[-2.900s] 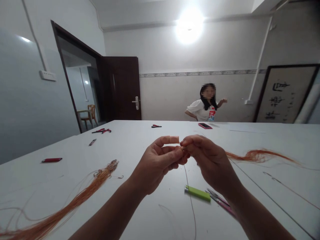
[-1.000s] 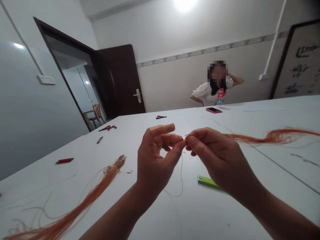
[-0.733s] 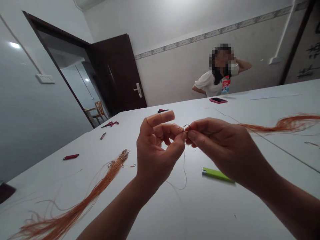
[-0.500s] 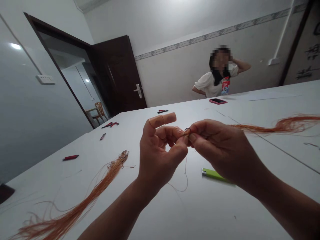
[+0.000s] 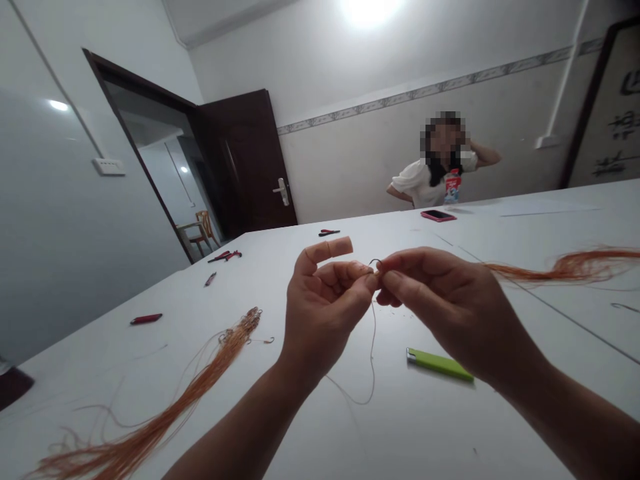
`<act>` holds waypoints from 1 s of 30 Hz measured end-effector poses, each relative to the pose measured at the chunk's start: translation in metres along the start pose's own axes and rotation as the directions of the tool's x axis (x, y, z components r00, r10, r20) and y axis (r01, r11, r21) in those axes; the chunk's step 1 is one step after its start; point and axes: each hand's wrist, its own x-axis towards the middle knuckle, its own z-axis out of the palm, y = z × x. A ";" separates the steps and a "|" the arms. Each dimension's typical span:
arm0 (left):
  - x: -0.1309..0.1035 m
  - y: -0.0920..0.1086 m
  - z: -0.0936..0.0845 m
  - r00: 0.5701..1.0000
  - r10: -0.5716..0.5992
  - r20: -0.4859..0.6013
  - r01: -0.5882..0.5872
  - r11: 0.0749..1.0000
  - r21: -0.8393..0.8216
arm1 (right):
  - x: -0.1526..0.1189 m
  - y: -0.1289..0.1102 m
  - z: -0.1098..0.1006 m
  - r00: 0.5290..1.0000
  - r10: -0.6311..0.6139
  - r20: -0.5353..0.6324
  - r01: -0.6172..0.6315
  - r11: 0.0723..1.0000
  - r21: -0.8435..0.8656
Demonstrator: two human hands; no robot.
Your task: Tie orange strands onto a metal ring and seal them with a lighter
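Observation:
Between the fingertips of both hands is a small dark fishing hook (image 5: 375, 261), its curved bend showing above the fingers. My left hand (image 5: 325, 293) pinches it with thumb and a finger, while the index finger, wearing skin-coloured finger covers, sticks out. My right hand (image 5: 440, 293) pinches at the same spot from the right, fingertips touching the left ones. A thin line (image 5: 373, 347) hangs from the pinch and loops onto the table. The hook's shank is hidden by the fingers. Under the right hand lies a green lighter (image 5: 440, 365).
On the white table (image 5: 400, 433) lie a bundle of orange lines with hooks (image 5: 210, 373), another orange bundle (image 5: 565, 268), a red folding knife (image 5: 147, 319), pliers (image 5: 225, 256), small snips (image 5: 329, 233) and a phone (image 5: 439, 215). A person (image 5: 415, 183) sits behind a bottle (image 5: 452, 187).
The view has tilted up slightly, so things sit lower. My hands stay together; the fingertips have shifted a little and more of the hook's bend shows.

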 end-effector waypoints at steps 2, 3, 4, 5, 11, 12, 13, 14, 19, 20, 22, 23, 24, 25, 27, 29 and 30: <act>-0.001 0.000 0.002 1.000 0.005 0.004 -0.005 1.000 0.022 | -0.002 0.001 -0.001 1.000 -0.018 -0.010 0.017 0.997 -0.078; -0.002 -0.001 0.002 1.000 0.001 0.009 -0.001 0.999 0.034 | -0.002 0.001 -0.001 0.999 -0.031 -0.016 0.028 0.991 -0.131; -0.003 0.000 0.003 1.000 -0.005 0.013 0.004 0.999 0.045 | -0.003 0.002 -0.002 0.999 -0.044 -0.018 0.040 0.983 -0.182; -0.004 0.000 0.004 1.000 -0.012 0.018 0.011 0.998 0.054 | -0.004 0.001 -0.003 0.998 -0.058 -0.014 0.053 0.972 -0.228; -0.007 0.003 0.006 0.997 -0.049 0.057 0.045 0.997 0.061 | -0.005 -0.003 -0.005 0.992 -0.128 0.023 0.128 0.935 -0.330; -0.007 0.004 0.006 0.997 -0.049 0.058 0.046 0.997 0.057 | -0.005 -0.003 -0.005 0.992 -0.122 0.024 0.124 0.939 -0.322; -0.007 0.004 0.006 0.997 -0.048 0.059 0.045 0.998 0.049 | -0.005 -0.003 -0.004 0.993 -0.111 0.025 0.114 0.945 -0.307; -0.007 0.005 0.006 0.997 -0.048 0.059 0.046 0.998 0.040 | -0.005 -0.003 -0.003 0.995 -0.099 0.025 0.102 0.953 -0.286; -0.007 0.007 0.005 0.996 -0.052 0.071 0.054 0.998 -0.018 | -0.006 -0.001 0.000 0.999 -0.020 0.034 0.024 0.992 -0.124; -0.007 0.007 0.005 0.995 -0.057 0.082 0.060 0.998 -0.034 | -0.006 0.000 0.000 0.999 -0.005 0.045 0.008 0.997 -0.077; -0.007 0.009 0.005 0.993 -0.062 0.098 0.069 0.995 -0.070 | -0.006 0.000 0.001 0.998 0.017 0.068 -0.019 1.000 0.022; -0.007 0.009 0.005 0.993 -0.063 0.101 0.072 0.994 -0.084 | -0.006 0.000 0.001 0.997 0.025 0.078 -0.031 0.997 0.070; -0.007 0.010 0.005 0.993 -0.066 0.103 0.076 0.993 -0.094 | -0.006 0.000 0.002 0.996 0.034 0.083 -0.044 0.992 0.119; -0.007 0.011 0.005 0.992 -0.070 0.101 0.080 0.992 -0.098 | -0.006 0.000 0.002 0.995 0.043 0.090 -0.058 0.984 0.169; -0.006 0.013 0.004 0.993 -0.080 0.088 0.089 0.991 -0.099 | -0.005 0.000 0.001 0.992 0.060 0.107 -0.085 0.965 0.250; -0.005 0.014 0.003 0.994 -0.090 0.066 0.097 0.990 -0.102 | -0.003 0.000 0.000 0.987 0.092 0.134 -0.127 0.950 0.286; -0.005 0.014 0.002 0.994 -0.093 0.053 0.098 0.989 -0.107 | -0.003 0.000 0.000 0.984 0.108 0.139 -0.144 0.947 0.288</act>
